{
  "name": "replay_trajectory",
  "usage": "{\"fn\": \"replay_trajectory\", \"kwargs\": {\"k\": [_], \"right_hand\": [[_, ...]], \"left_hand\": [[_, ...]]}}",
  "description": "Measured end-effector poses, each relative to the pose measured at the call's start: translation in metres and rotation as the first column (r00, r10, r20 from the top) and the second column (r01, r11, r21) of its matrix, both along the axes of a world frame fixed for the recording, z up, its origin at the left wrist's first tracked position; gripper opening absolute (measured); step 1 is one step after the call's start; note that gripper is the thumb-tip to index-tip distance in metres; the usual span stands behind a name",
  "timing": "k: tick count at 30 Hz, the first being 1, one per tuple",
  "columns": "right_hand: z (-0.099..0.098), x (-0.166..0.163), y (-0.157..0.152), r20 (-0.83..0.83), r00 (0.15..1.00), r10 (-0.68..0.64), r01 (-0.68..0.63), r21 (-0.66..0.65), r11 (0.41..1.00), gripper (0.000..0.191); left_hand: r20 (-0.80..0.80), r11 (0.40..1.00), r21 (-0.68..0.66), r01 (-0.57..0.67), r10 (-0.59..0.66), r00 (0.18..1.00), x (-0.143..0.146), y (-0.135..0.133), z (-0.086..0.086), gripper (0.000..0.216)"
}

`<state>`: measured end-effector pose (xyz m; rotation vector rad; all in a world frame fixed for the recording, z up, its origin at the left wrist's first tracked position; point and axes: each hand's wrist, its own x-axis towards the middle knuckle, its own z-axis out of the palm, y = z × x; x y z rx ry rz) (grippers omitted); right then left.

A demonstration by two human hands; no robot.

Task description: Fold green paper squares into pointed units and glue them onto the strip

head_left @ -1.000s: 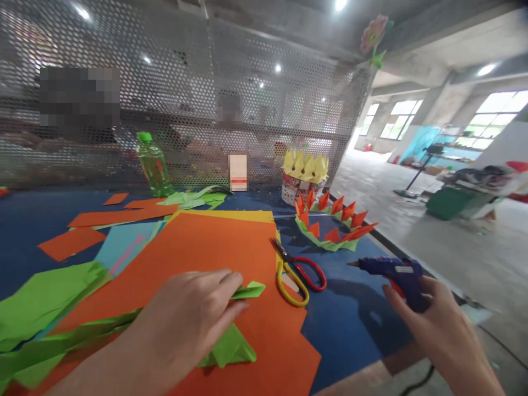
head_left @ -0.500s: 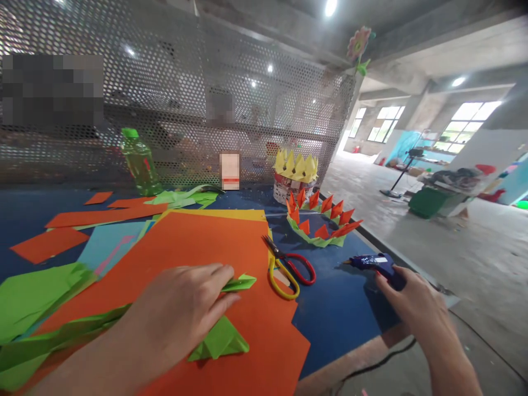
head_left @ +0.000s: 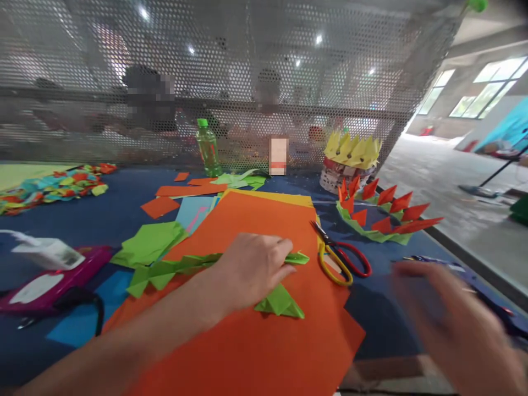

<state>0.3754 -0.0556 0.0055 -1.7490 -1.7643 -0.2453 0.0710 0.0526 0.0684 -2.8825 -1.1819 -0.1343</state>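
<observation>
My left hand [head_left: 251,269] is closed around a folded strip of green paper [head_left: 177,268], whose tip sticks out past the fingers. Below the fingers, a pointed green fold [head_left: 282,302] rests on the orange paper sheets [head_left: 247,352]. On the right, my right hand [head_left: 457,324] is blurred by motion, thumb and forefinger apart and nothing visible between them. Just beyond it a dark blue glue gun [head_left: 490,302] lies on the table. Scissors [head_left: 340,256] with one red and one yellow handle lie between the hands.
A green-and-orange paper crown [head_left: 375,225] stands before a yellow paper crown [head_left: 352,151] at the back right. Behind are a green bottle [head_left: 207,151] and a perforated metal screen [head_left: 247,49]. At left lie a magenta power strip [head_left: 53,280] and colourful paper pieces [head_left: 58,187].
My right hand has let go of the glue gun, which now lies on the table. The view has swung left, and my left hand still holds the green strip.
</observation>
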Motion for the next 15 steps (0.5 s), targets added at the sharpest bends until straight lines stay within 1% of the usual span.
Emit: {"fn": "replay_trajectory", "kwargs": {"k": [1,2,3,5,7,9,11,13,15], "right_hand": [[0.005,-0.026,0.002,-0.062,0.979,0.192,-0.197,-0.083,0.977,0.018],[0.009,-0.050,0.005,-0.138,0.937,0.320,-0.343,-0.206,0.917,0.018],[0.012,-0.072,0.009,-0.199,0.900,0.387,-0.432,-0.290,0.854,0.020],[0.017,-0.103,0.018,-0.227,0.886,0.403,-0.462,-0.383,0.800,0.020],[0.019,-0.122,0.027,-0.171,0.909,0.381,-0.416,-0.453,0.789,0.020],[0.017,-0.131,0.034,-0.141,0.920,0.367,-0.386,-0.496,0.778,0.024],[0.013,-0.137,0.039,-0.141,0.916,0.375,-0.392,-0.499,0.773,0.022],[0.008,-0.141,0.041,-0.156,0.900,0.407,-0.428,-0.493,0.757,0.016],[0.006,-0.141,0.040,-0.178,0.873,0.455,-0.479,-0.496,0.724,0.016]], "left_hand": [[0.005,1.000,0.000,-0.001,0.001,1.000,0.000,0.000,0.000,0.018],[0.012,1.000,0.002,0.000,0.000,1.000,0.000,0.001,0.000,0.019],[0.019,1.000,0.004,0.001,-0.001,1.000,-0.001,0.001,0.001,0.019],[0.032,1.000,0.007,0.006,-0.006,0.999,-0.001,0.001,0.002,0.018],[0.042,1.000,0.010,0.010,-0.011,0.999,-0.002,0.001,0.002,0.019],[0.053,1.000,0.015,0.014,-0.014,0.999,-0.002,0.000,0.003,0.020],[0.061,1.000,0.019,0.014,-0.015,0.998,-0.003,0.000,0.004,0.020],[0.064,1.000,0.015,0.010,-0.011,0.998,-0.003,0.000,0.005,0.020],[0.065,1.000,0.005,0.000,0.000,0.998,-0.004,0.001,0.005,0.019]]}}
